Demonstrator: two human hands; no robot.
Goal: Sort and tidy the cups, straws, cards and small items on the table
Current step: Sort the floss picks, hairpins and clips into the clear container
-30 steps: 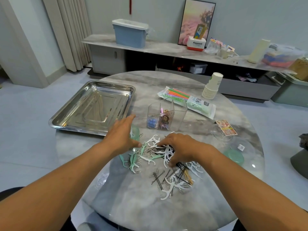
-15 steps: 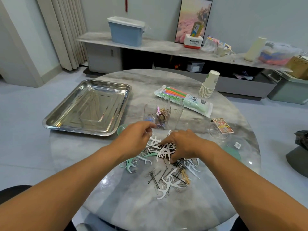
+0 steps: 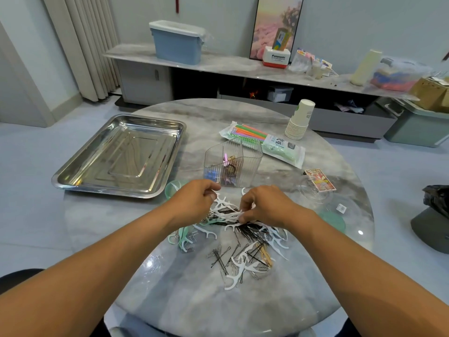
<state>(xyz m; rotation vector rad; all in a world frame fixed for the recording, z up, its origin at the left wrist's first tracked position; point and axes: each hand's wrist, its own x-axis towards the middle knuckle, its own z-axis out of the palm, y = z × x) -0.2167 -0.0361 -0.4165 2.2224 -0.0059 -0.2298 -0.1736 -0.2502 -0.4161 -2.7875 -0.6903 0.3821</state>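
While a shiny rectangular steel tray (image 3: 116,156) lies at the round marble table's (image 3: 170,300) left, the left hand (image 3: 194,203) and right hand (image 3: 267,207), close together, pinch white plastic floss picks (image 3: 226,210) from the mixed heap with black hairpins (image 3: 252,231), before a clear plastic divided organiser (image 3: 233,166).

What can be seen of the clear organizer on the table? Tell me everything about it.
The clear organizer is a see-through, ribbed plastic holder, open-topped and upright, split by inner walls into compartments. It stands mid-table, right of the steel tray and in front of the straw pack. Blue, pink and brownish small items sit low inside. Neither hand plainly touches it.
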